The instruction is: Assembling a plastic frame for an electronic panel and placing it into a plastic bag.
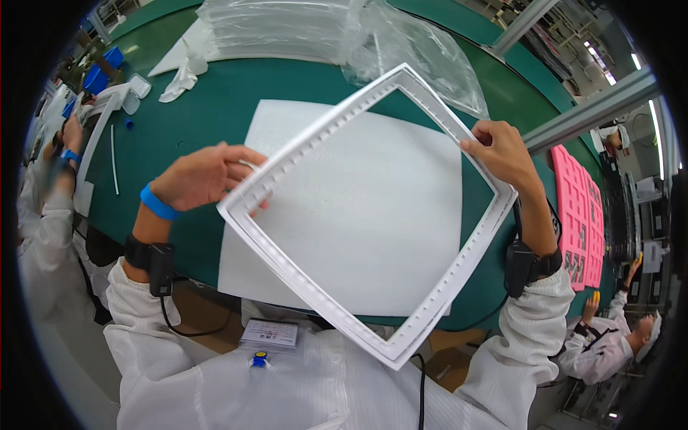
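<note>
A white rectangular frame (pixel 320 124), with a row of small notches along its inner edges, is tilted cornerwise above a white foam sheet (pixel 358 236). My right hand (pixel 502 154) is closed on the frame's right-hand side, thumb on top. By the left corner is my left hand (pixel 204 175), its fingers loosely spread and reaching behind the frame. Some of those fingertips show through the opening. Between the left fingers is a small white sliver, too small to name. The frame's nearest corner overhangs the table edge, in front of my white smock.
On the green table (pixel 179 129), clear plastic bags (pixel 279 29) lie at the back, with a crumpled white cloth (pixel 183 75) nearby. A thin white strip (pixel 115 159) is at left. Pink trays (pixel 573 215) and a metal post (pixel 595 111) stand right. Co-workers sit on both sides.
</note>
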{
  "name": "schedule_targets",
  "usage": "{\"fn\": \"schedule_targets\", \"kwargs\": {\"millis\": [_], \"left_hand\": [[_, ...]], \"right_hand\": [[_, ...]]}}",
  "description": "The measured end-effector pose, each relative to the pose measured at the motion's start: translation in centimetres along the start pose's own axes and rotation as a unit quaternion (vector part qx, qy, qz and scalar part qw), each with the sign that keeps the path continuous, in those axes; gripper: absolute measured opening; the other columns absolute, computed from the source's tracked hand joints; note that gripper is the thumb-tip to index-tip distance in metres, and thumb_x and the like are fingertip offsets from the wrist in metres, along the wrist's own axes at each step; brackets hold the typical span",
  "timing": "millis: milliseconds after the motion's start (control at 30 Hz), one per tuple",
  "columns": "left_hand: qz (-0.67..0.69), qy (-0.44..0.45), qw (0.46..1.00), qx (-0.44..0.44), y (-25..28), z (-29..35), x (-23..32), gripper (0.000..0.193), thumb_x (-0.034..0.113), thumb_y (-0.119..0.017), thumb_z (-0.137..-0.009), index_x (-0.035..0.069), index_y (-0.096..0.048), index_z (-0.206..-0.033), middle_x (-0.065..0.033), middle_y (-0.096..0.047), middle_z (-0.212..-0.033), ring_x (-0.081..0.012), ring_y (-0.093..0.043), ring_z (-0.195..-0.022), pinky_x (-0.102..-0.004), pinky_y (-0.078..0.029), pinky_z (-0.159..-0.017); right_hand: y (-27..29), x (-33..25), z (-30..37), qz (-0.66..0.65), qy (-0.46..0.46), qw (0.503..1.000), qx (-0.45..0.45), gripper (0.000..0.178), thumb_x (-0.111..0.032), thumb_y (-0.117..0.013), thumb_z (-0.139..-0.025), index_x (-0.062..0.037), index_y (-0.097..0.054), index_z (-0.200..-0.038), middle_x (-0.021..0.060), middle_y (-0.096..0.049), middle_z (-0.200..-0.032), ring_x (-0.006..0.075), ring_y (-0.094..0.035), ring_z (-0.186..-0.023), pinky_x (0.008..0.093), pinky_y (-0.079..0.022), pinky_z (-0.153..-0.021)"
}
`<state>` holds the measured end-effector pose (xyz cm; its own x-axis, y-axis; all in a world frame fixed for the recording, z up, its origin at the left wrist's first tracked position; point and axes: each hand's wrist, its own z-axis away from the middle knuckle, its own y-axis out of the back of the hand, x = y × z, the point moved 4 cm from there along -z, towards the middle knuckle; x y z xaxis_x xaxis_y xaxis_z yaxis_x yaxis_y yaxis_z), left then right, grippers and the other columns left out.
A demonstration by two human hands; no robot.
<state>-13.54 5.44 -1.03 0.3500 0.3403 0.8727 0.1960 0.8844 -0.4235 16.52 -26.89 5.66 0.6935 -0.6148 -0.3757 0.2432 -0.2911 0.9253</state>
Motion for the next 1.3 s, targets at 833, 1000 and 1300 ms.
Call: {"fn": "schedule_targets", "kwargs": {"millis": [833,1000,1300], "left_hand": [[-0.39,-0.083,0.866,0.301,1.7,-7.4,1.3,0.051,0.038,-0.063,-0.097,0.001,-0.062,-0.134,-0.0115,-0.068,-0.093,-0.0197,-0.065,-0.085,-0.0309,-0.054,-0.079],[-0.479,-0.085,0.82,0.3,1.3,-7.8,1.4,0.051,0.041,-0.062,-0.097,0.004,-0.064,-0.132,-0.014,-0.069,-0.094,-0.0234,-0.064,-0.085,-0.034,-0.052,-0.082],[-0.456,-0.109,0.822,0.324,2.6,-8.6,2.6,0.045,0.037,-0.064,-0.094,0.002,-0.068,-0.123,-0.0149,-0.067,-0.109,-0.0234,-0.064,-0.093,-0.0356,-0.052,-0.086]], "right_hand": [[-4.2,-3.4,17.3,0.089,-0.179,0.978,-0.061,0.037,-0.023,-0.074,-0.08,0.0038,-0.054,-0.065,0.0183,-0.056,-0.057,0.0375,-0.054,-0.059,0.0484,-0.042,-0.06],[-4.8,-2.5,18.0,0.045,-0.259,0.957,-0.121,0.04,-0.027,-0.077,-0.079,0.0037,-0.056,-0.064,0.018,-0.058,-0.057,0.0367,-0.057,-0.06,0.0483,-0.044,-0.062],[-0.3,-7.9,10.3,-0.079,-0.087,0.992,-0.048,0.022,-0.013,-0.076,-0.081,0.002,-0.06,-0.083,0.0141,-0.058,-0.07,0.0313,-0.056,-0.067,0.042,-0.045,-0.066]]}}
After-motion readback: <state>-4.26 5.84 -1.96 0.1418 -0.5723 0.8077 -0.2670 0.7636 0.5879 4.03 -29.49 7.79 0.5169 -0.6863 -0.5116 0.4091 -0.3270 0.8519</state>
